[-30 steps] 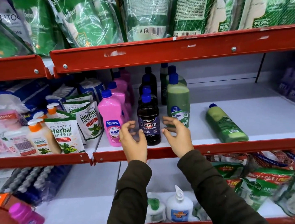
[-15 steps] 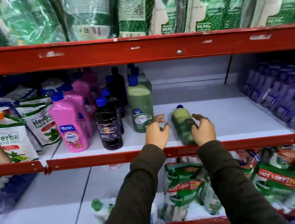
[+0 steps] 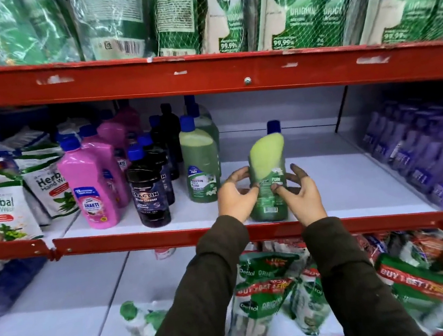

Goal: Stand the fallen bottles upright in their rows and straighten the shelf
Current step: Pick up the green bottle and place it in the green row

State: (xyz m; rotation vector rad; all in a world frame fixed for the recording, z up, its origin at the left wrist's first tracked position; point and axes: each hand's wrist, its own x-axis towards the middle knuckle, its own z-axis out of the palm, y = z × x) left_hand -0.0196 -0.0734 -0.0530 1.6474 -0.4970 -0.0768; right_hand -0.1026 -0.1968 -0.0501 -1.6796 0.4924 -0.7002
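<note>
A green floor-cleaner bottle [image 3: 266, 161] with a blue cap stands almost upright at the front of the white middle shelf [image 3: 358, 177], its base near the red edge. My left hand [image 3: 234, 197] grips its left side and my right hand [image 3: 299, 194] grips its right side, fingers over the label. To the left stand rows of upright bottles: green [image 3: 200, 165], dark purple [image 3: 148, 195] and pink [image 3: 90, 186].
Herbal hand wash pouches [image 3: 1, 210] fill the left bay. Purple bottles [image 3: 426, 156] line the right. Green refill pouches [image 3: 291, 1] hang over the top red rail [image 3: 202, 79]. Below, loose pouches [image 3: 274, 288] lie on the lower shelf.
The green bottle that lay on its side has been lifted to nearly upright between both hands. My hands shifted from the dark bottle to it, and the view swung right.
</note>
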